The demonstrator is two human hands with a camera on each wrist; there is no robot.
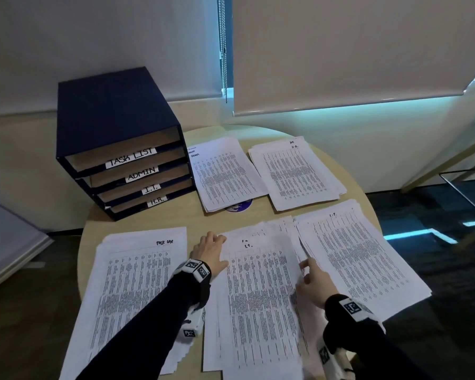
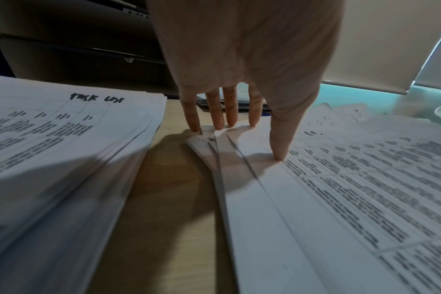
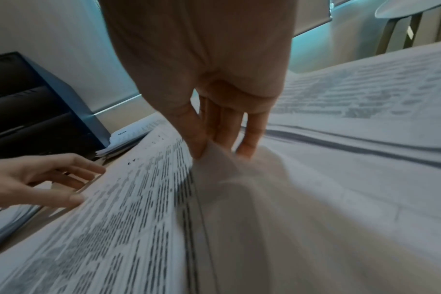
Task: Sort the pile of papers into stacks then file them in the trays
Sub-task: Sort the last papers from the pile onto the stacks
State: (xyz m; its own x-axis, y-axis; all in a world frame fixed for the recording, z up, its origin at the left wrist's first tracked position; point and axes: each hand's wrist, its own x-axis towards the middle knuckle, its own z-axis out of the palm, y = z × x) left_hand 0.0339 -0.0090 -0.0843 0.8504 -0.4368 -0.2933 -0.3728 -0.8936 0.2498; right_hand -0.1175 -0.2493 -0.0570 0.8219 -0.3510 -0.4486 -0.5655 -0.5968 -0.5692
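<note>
While the right hand [image 1: 314,281] pinches the right edge of the top sheet [image 1: 261,297] between thumb and fingers, that edge curls up off the middle pile [image 1: 255,234], and the right wrist view shows the paper bowing under the fingertips [image 3: 249,147]. The sheet sits at nine o'clock from the pinch, running back toward six o'clock under the forearm. Over at the pile's ten o'clock corner, the left hand [image 1: 209,252] is spread flat, fingers straight, tips pressing down on the fanned corners of the sheets; the left wrist view has the thumb [image 2: 280,143] planted on the top page and the other fingers on the staggered edges beside it. Nothing gripped there, just pressing.

Count the paper: five lots on the round table [image 1: 362,185]. The middle pile under both hands; a stack headed "TASK LIST" [image 1: 137,283] at nine o'clock of it, just apart; a stack [image 1: 359,256] at three o'clock, its edge touching or overlapping the pile; and two more at twelve to one o'clock, one [image 1: 225,174] near the trays and one [image 1: 296,171] to its right.

One dark blue tray unit [image 1: 113,111] stands at eleven o'clock, four slots, labelled TASK LIST, ADMIN, I.T., H.R. from top to bottom.
</note>
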